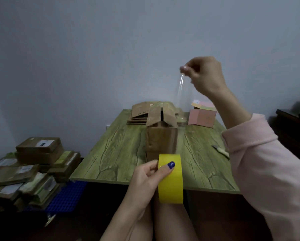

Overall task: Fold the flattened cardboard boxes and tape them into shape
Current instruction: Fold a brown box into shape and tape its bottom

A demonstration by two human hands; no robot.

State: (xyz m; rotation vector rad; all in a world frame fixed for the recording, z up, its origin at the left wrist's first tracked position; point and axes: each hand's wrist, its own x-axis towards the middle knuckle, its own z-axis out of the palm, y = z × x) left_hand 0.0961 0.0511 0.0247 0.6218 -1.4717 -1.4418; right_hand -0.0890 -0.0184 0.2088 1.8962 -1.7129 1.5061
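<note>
My left hand [145,180] grips a yellow tape roll [171,180] in front of the table's near edge, thumb across its face. My right hand [203,75] is raised high above the table and pinches the free end of a clear tape strip [179,91] that stretches down toward the roll. A folded brown cardboard box [161,134] stands in the middle of the table [114,153], its top flaps partly open. Behind it lies a stack of flattened cardboard boxes [140,113].
A pink box [201,117] stands at the table's far right. A small knife-like tool [220,150] lies near the right edge. On the floor to the left, several cardboard parcels [29,169] are piled over a blue crate [67,195]. A dark cabinet [293,127] stands right.
</note>
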